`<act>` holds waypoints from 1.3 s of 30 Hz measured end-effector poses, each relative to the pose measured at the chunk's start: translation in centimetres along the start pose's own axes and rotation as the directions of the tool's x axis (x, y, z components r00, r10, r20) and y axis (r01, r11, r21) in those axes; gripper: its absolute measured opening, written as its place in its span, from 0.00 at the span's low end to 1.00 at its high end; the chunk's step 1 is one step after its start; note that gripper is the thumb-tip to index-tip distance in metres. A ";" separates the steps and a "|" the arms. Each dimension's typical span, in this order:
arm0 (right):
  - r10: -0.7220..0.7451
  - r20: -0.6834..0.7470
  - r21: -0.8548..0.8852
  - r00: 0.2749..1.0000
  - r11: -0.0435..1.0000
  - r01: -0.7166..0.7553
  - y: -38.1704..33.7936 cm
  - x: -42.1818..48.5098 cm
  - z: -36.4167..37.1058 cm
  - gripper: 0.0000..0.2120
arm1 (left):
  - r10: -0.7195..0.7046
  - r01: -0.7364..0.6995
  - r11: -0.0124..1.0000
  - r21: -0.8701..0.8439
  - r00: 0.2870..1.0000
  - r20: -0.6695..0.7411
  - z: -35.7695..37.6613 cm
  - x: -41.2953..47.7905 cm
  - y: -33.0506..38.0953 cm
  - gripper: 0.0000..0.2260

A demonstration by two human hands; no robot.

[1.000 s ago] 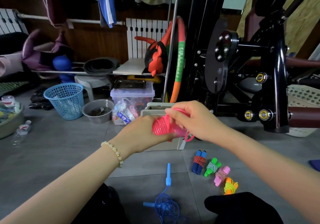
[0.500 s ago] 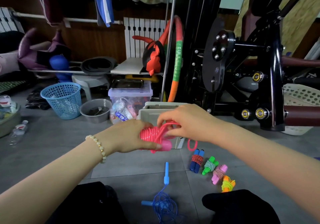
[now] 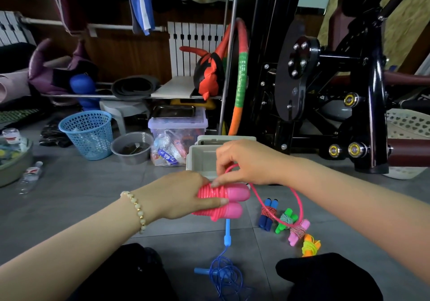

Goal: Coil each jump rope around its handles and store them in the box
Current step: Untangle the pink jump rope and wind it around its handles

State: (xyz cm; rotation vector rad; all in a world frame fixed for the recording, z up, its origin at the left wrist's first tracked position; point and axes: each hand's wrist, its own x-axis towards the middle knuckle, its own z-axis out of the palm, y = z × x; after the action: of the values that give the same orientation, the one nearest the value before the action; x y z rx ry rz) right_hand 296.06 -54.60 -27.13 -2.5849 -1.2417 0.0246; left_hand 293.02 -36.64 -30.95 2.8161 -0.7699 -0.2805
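Head view showed the left hand gripping the pink jump rope by its 2 handles, just before the box, while the right hand pinched its last loose loop. 4 coiled ropes lay unboxed on the floor, and 1 blue rope lay uncoiled.

1. the left hand covers one end of the pink jump rope.
2. the right hand hides part of the box.
3. the blue jump rope runs off the bottom edge.
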 end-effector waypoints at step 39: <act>0.224 0.003 0.905 0.975 0.414 -0.098 -1.1 -4.3 3.7 0.20 | 0.260 0.357 0.456 -0.815 0.822 0.506 -3.2 1.5 0.6 0.32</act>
State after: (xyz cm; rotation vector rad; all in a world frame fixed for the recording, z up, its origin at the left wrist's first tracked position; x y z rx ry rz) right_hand 292.01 -56.37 -30.86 -1.6541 -0.6027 0.4509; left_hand 294.72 -37.44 -27.96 1.6671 -0.3902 -1.2049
